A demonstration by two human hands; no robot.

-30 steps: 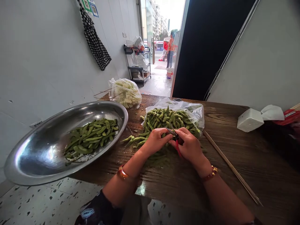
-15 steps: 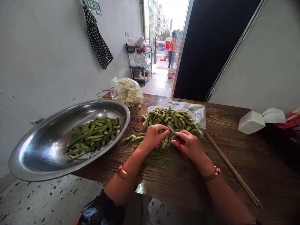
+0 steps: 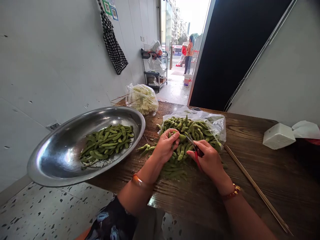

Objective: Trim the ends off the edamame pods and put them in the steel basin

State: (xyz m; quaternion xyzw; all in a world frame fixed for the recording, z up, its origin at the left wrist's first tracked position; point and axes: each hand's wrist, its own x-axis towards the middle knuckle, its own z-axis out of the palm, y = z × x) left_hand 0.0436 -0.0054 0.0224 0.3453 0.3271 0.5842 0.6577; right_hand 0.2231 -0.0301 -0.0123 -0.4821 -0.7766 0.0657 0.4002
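Note:
My left hand (image 3: pixel 167 145) is closed on green edamame pods (image 3: pixel 179 137), pinched between thumb and fingers. In my right hand (image 3: pixel 206 154) is a pair of scissors (image 3: pixel 197 156) with red handles, its blade tips close to the end of a held pod. Beneath and beyond both hands, a pile of edamame (image 3: pixel 197 128) spills from a clear plastic bag (image 3: pixel 218 124) onto the wooden table. To the left, a wide steel basin (image 3: pixel 53 160) carries more edamame pods (image 3: pixel 112 139) on its right side.
Thin wooden skewers (image 3: pixel 260 191) lie on the table (image 3: pixel 246 130) right of my right hand. A bag of cauliflower (image 3: pixel 143 98) with skewers sits at the back left. White tissues (image 3: pixel 278 136) are at the right. Beyond the doorway stands a person (image 3: pixel 189 55).
My view has shifted, so the scene sits further right. My left hand has turned and lifted slightly, and a pod now shows at its fingertips by the scissor tips.

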